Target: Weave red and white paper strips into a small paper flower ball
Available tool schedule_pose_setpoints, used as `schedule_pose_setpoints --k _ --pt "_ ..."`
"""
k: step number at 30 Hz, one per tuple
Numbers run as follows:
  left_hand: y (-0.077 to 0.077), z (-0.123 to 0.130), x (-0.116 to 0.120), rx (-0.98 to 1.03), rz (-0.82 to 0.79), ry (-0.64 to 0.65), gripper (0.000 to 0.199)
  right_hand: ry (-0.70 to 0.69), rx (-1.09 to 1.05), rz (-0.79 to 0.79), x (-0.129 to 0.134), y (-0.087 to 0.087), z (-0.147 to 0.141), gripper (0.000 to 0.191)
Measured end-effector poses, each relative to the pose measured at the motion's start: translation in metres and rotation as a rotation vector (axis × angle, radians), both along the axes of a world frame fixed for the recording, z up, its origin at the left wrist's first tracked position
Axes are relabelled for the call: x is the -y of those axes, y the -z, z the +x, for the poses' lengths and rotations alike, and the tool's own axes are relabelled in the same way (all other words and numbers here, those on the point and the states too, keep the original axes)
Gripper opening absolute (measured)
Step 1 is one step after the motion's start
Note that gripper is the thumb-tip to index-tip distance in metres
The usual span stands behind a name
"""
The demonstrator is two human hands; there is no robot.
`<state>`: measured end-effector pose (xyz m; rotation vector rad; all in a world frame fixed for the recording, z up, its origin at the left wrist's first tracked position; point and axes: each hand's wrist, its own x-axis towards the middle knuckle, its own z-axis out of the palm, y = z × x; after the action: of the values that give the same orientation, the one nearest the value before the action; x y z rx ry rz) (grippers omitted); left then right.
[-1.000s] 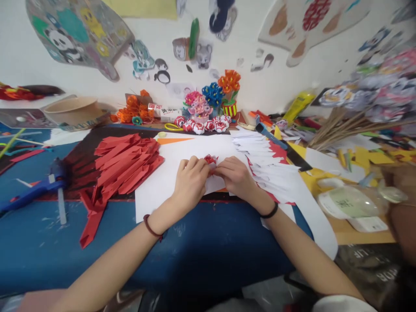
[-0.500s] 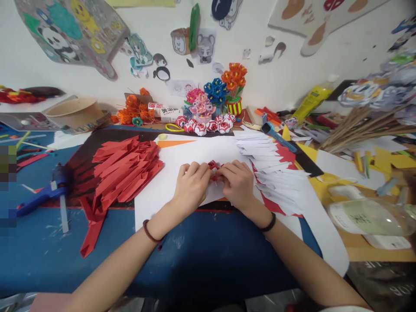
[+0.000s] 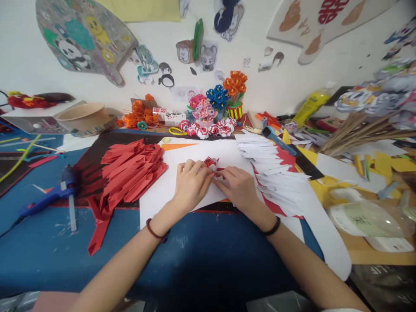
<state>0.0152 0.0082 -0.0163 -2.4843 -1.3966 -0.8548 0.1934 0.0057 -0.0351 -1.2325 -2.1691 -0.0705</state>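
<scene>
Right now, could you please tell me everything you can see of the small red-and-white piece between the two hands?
The red-and-white piece looks like folded paper, small and compact, with layered red and white faces and pointed tips, one red tip jutting up at its right. It sits over the white sheet, with the left hand and right hand pinching its lower part. The fingers hide its underside, so whether it touches the sheet cannot be told.
</scene>
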Motion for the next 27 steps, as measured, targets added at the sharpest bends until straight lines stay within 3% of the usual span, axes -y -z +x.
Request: schedule_pose_setpoints --k 5,11,17,22,27 --pt "-0.003 0.004 0.003 -0.059 0.060 -0.001 0.015 -0.075 0.071 0.039 -0.002 0.006 -0.003 0.024" --pt "-0.016 0.004 -0.001 -0.227 0.111 0.102 0.017 -0.188 0.004 -0.035 -0.005 0.004 -0.001 0.021" --pt "-0.027 0.009 -0.004 -0.309 0.109 0.039 0.021 -0.218 -0.018 -0.042 -0.006 0.003 -0.001 0.021" --pt "-0.036 0.006 -0.005 -0.263 0.020 -0.023 0.022 -0.223 -0.079 -0.093 -0.005 0.002 -0.001 0.018" --pt "-0.039 -0.001 -0.006 -0.089 -0.095 -0.014 0.022 -0.200 -0.157 -0.149 -0.004 0.000 -0.002 0.013"
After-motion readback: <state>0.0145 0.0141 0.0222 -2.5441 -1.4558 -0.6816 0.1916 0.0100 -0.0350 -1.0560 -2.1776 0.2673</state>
